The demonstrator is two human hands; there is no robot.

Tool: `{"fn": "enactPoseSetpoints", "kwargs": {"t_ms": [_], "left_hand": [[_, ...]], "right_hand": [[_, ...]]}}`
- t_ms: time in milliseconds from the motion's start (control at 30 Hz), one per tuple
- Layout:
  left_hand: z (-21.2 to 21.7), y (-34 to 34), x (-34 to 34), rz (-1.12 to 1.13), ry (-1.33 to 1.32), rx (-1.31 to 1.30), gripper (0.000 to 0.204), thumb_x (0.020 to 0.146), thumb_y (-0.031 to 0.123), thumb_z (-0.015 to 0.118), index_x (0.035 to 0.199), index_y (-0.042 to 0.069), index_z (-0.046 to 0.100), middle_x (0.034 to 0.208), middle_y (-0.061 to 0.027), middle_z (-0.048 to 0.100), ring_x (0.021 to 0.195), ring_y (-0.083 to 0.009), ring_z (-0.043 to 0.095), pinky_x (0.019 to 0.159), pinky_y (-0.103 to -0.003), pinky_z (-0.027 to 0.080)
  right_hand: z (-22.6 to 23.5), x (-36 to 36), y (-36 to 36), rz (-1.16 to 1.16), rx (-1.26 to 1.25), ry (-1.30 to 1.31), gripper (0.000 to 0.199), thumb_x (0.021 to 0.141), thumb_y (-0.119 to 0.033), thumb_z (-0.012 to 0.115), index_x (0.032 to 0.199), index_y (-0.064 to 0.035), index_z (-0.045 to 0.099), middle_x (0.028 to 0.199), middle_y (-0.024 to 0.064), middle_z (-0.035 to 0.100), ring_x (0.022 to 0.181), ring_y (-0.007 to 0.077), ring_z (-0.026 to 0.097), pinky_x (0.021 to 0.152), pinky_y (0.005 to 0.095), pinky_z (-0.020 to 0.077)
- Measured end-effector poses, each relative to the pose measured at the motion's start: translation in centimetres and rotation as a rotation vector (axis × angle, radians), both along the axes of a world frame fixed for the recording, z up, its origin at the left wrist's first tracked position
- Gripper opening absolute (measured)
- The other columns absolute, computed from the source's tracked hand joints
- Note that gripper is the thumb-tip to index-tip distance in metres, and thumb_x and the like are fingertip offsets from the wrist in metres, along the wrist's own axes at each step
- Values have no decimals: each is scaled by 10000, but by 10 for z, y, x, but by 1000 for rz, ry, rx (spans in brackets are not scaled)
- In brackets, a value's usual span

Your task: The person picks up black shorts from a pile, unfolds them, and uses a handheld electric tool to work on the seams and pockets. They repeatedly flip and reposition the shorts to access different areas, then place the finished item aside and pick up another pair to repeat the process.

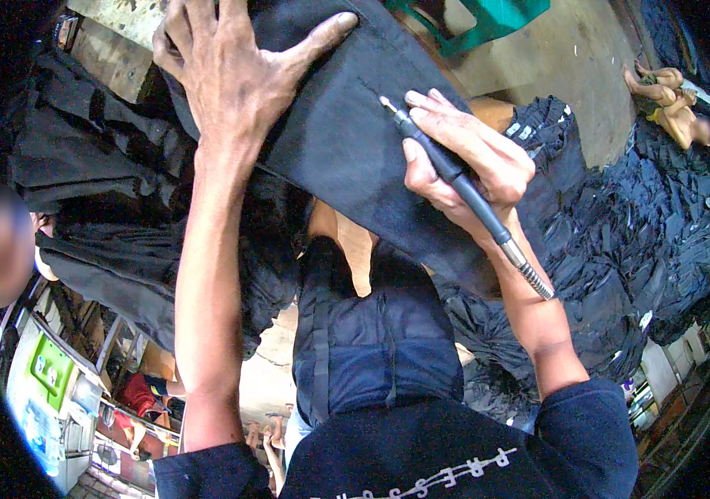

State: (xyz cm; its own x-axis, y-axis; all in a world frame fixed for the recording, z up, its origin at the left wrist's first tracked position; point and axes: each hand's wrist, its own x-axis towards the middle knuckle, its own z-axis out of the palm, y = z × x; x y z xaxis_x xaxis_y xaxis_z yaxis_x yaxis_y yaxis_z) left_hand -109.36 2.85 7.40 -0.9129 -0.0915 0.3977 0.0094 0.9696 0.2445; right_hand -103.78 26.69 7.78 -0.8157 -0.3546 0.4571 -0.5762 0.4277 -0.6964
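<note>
Black cloth (pixel 346 150): spread ahead of the person's body and under both hands, its near edge running slantwise down to the right; what bears it underneath cannot be told.
Left hand (pixel 230 91): laid palm down on the cloth, fingers spread and gripping nothing, thumb stretched out to the right; some fingertips run past the upper rim. The spread probably serves to keep the cloth flat and steady.
Right hand (pixel 475 162): fingers closed round a pen-shaped tool (pixel 450 170), held as one holds a pen, presumably for fine control of the point.
Tool tip: pale metal, directed at the cloth near a faint mark; whether it touches cannot be told.
Tool tail: a coiled metal spring (pixel 529 270), lying back over the right forearm, which likely leaves the point in clear sight.
Garment pile (pixel 621 241): dark, crumpled, heaped to the right, apart from the spread cloth.
Loose dark cloth (pixel 105 141): draped in folds to the left.
Labels: small pale tags (pixel 521 131) on the pile, too small to read.
Writing: white lettering (pixel 455 476) across the wearer's dark shirt (pixel 405 445).
</note>
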Motion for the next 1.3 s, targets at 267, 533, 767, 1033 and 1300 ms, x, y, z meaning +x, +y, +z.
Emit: {"fn": "enactPoseSetpoints", "kwargs": {"t_ms": [267, 533, 767, 1033, 1300], "left_hand": [[-1, -1, 0, -14, 7, 20, 834, 734, 484, 922, 1424, 148, 597, 1660, -129, 432, 1521, -368, 372, 1270, -544, 244], [-1, 0, -1, -3, 14, 3, 857, 728, 520, 922, 1429, 151, 595, 1668, -128, 417, 1535, -372, 350, 1276, -556, 234], [-2, -2, -1, 10, -26, -1, 871, 730, 555, 909, 1434, 155, 590, 1668, -128, 411, 1543, -372, 338, 1270, -566, 225], [16, -2, 1, -146, 77, 1, 798, 796, 557, 869, 1423, 140, 606, 1698, -164, 368, 1573, -424, 271, 1274, -572, 203], [18, -10, 0, -928, -196, 53, 272, 878, 339, 807, 1145, 289, 833, 1472, 11, 674, 1439, -291, 537, 1186, -504, 382]], "right_hand": [[-2, 0, 1, -81, -72, 14, 257, 741, 8, 816, 992, 57, 788, 941, 187, 803, 957, 314, 817, 965, 472, 649], [3, 6, 14, -185, -217, -15, 251, 960, -74, 747, 1156, 75, 695, 1122, 257, 784, 1057, 330, 774, 1045, 495, 589], [8, 10, 17, -165, -109, -66, 210, 936, -38, 722, 1115, 69, 693, 1088, 245, 787, 979, 287, 774, 914, 388, 611], [-4, 7, 17, -442, -367, -205, 303, 1010, -153, 709, 1158, 109, 684, 1038, 220, 778, 935, 265, 772, 916, 386, 605], [-12, 4, 22, -422, -587, -242, 284, 983, -119, 764, 1166, 87, 697, 1051, 183, 786, 907, 200, 767, 820, 310, 613]]}}
